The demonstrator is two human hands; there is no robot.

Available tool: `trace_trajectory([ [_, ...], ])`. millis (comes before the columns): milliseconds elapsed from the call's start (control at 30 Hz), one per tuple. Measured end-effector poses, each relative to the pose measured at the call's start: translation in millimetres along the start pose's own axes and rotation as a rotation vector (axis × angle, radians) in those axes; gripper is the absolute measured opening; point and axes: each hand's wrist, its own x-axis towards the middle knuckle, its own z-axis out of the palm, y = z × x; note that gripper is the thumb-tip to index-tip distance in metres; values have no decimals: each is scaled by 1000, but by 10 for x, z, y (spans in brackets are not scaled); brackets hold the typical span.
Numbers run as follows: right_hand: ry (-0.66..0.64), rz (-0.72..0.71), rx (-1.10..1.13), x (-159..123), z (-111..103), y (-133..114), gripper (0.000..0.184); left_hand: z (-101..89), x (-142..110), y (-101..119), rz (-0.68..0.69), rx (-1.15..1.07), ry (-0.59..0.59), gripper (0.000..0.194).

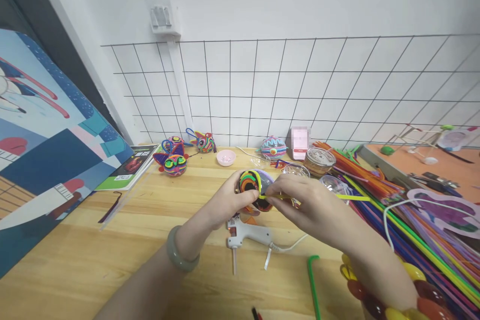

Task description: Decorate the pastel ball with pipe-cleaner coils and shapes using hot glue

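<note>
My left hand [227, 200] is closed around a small round piece wound from coloured pipe cleaners [252, 186], held above the wooden table [75, 260]. My right hand [317, 207] pinches a yellow-green pipe cleaner [352, 198] against that piece; the strand runs off to the right. A white glue gun [245, 235] lies on the table just below both hands, its cord trailing right.
A big heap of coloured pipe cleaners [412, 230] fills the right side. Finished colourful figures [173, 160] stand at the back left, with a pink bowl [226, 157], clear cups [318, 160] and a booklet [129, 170]. A bent green pipe cleaner [313, 280] lies near the front edge.
</note>
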Motion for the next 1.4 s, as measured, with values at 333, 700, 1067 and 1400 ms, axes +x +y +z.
trace_trajectory([
  [333, -6, -60, -45, -11, -26, 27, 24, 9, -23, 23, -60, 48, -27, 39],
  [700, 37, -83, -46, -6, -12, 48, 23, 3, -44, 40, -158, -2, -60, 41],
  [1067, 10, -43, -67, -8, -13, 61, 20, 11, -48, 23, -101, -6, -55, 44],
  [1400, 17, 9, -45, -14, -37, 53, 13, 40, -58, 53, -86, 31, -61, 43],
])
